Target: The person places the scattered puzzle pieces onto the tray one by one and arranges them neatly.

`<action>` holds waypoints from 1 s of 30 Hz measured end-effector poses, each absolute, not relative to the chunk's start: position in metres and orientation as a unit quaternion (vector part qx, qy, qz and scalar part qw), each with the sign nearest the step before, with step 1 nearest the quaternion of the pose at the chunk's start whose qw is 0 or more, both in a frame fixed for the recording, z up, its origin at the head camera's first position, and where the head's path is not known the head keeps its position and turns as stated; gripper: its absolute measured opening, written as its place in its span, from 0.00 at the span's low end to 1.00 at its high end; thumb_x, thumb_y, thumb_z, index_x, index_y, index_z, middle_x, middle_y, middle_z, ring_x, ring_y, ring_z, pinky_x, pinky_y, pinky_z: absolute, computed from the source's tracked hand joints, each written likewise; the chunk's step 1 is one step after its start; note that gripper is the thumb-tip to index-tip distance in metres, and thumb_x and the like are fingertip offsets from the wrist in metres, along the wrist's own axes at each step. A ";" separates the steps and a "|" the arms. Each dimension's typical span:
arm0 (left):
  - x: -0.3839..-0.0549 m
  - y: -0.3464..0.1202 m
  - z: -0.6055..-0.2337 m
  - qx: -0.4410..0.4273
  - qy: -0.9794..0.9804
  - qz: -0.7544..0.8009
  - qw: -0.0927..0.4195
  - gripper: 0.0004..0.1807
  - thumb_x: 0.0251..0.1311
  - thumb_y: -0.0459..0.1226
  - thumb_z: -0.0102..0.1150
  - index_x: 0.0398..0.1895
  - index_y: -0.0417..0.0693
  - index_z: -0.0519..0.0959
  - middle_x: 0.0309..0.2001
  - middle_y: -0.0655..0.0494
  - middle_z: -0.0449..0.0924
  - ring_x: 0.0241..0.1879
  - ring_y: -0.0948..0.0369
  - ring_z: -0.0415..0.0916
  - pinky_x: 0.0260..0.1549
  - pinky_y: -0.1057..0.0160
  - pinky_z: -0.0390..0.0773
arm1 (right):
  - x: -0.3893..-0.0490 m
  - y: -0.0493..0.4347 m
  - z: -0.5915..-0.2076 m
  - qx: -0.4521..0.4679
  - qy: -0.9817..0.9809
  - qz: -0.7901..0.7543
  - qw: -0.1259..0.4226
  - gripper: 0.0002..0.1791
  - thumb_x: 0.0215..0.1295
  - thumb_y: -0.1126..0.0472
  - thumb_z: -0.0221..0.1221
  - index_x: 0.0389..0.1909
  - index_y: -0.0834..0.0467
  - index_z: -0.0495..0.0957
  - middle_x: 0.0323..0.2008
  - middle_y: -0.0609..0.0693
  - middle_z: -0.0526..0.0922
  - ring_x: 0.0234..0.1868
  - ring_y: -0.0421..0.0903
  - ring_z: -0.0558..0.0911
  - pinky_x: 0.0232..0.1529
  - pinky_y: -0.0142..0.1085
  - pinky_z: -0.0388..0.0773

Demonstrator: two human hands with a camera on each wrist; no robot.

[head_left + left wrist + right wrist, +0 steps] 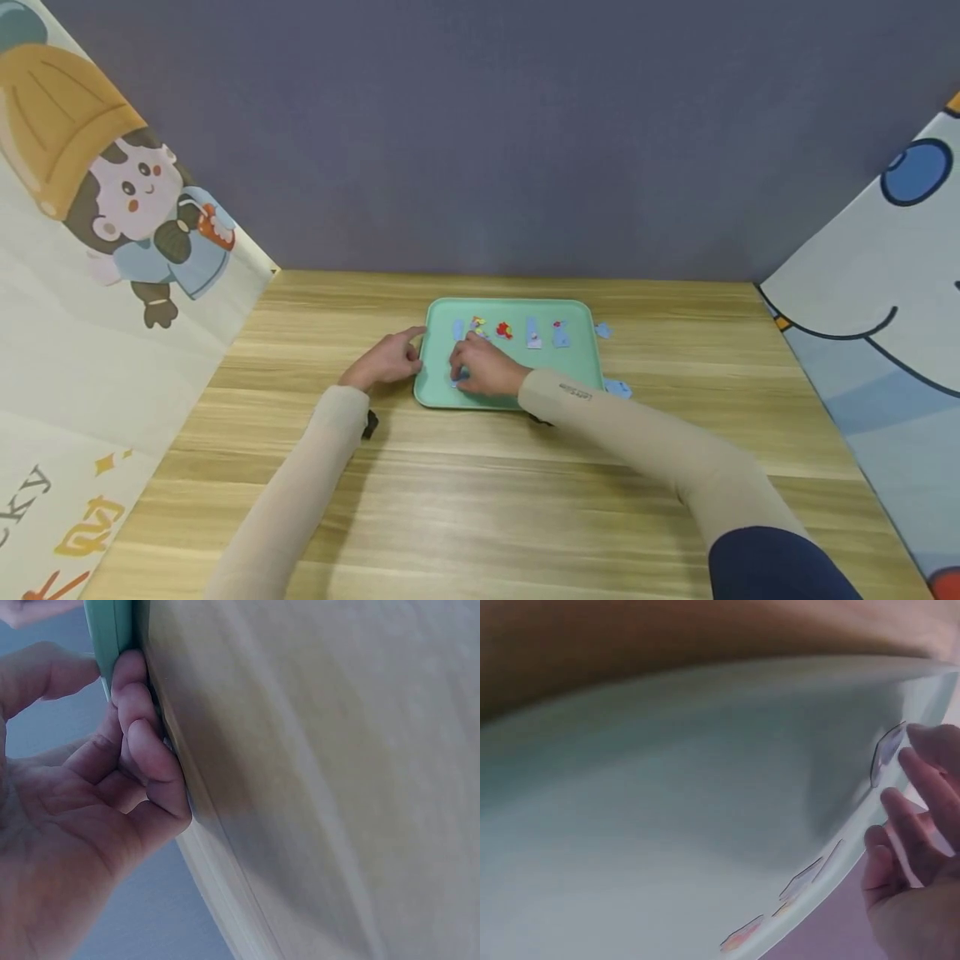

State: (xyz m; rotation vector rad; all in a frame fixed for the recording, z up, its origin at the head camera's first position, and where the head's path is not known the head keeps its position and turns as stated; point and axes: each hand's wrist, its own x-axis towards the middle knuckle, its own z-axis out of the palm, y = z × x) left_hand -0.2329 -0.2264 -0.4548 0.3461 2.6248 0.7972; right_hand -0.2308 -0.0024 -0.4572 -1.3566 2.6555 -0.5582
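Note:
A mint-green tray lies on the wooden table. My left hand is at its left edge; in the left wrist view, the thumb meets the rim and the other fingers curl against its far side. Over the tray's left part, my right hand pinches a small flat blue cutout close to the tray floor. In the right wrist view, the fingertips meet one end of that cutout. Behind the hand stand a blue strip, small multicoloured pieces and a red piece.
Two blue cutouts, one tall and one with a red spot, lie in the tray's right half. Outside its right rim are two blue pieces on the table. A dark wall rises behind.

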 end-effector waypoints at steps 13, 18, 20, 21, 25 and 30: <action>-0.232 -0.229 -0.456 0.111 0.931 0.289 0.194 0.40 0.57 0.33 0.56 0.73 0.43 0.51 0.28 0.53 0.78 0.22 0.60 0.70 0.27 0.61 0.70 | -0.229 0.037 -0.456 -0.420 0.871 -0.250 0.054 0.10 0.56 0.60 0.66 0.39 0.55 0.85 0.49 0.48 0.76 0.52 0.46 0.67 0.53 0.39 0.67; -0.233 -0.229 -0.459 0.112 0.932 0.287 0.191 0.40 0.56 0.33 0.56 0.72 0.42 0.52 0.28 0.53 0.79 0.23 0.59 0.71 0.27 0.61 0.71 | -0.229 0.057 -0.455 -0.396 0.875 -0.269 0.068 0.12 0.56 0.59 0.67 0.42 0.55 0.84 0.50 0.48 0.76 0.55 0.46 0.68 0.56 0.41 0.65; -0.234 -0.229 -0.460 0.113 0.933 0.286 0.189 0.40 0.56 0.33 0.56 0.72 0.43 0.52 0.28 0.53 0.79 0.23 0.59 0.71 0.27 0.61 0.71 | -0.229 0.066 -0.455 -0.388 0.874 -0.282 0.073 0.12 0.56 0.60 0.67 0.42 0.56 0.84 0.50 0.49 0.76 0.55 0.46 0.68 0.56 0.41 0.66; -0.234 -0.228 -0.461 0.114 0.933 0.284 0.188 0.40 0.56 0.33 0.56 0.72 0.43 0.52 0.28 0.53 0.79 0.23 0.59 0.71 0.27 0.61 0.71 | -0.229 0.071 -0.454 -0.387 0.874 -0.285 0.070 0.12 0.56 0.60 0.67 0.42 0.57 0.84 0.50 0.49 0.76 0.54 0.46 0.68 0.55 0.41 0.67; -0.234 -0.226 -0.460 0.119 0.932 0.286 0.186 0.40 0.56 0.33 0.55 0.72 0.42 0.52 0.27 0.54 0.79 0.23 0.59 0.70 0.27 0.61 0.70 | -0.230 0.092 -0.451 -0.377 0.876 -0.295 0.057 0.12 0.55 0.62 0.67 0.41 0.58 0.84 0.48 0.48 0.77 0.51 0.47 0.68 0.53 0.43 0.68; -0.233 -0.225 -0.458 0.124 0.930 0.292 0.187 0.40 0.55 0.33 0.55 0.72 0.41 0.52 0.24 0.54 0.78 0.20 0.60 0.68 0.25 0.61 0.69 | -0.236 0.122 -0.445 -0.359 0.885 -0.294 0.037 0.12 0.54 0.62 0.68 0.41 0.59 0.84 0.46 0.47 0.77 0.50 0.47 0.68 0.51 0.44 0.68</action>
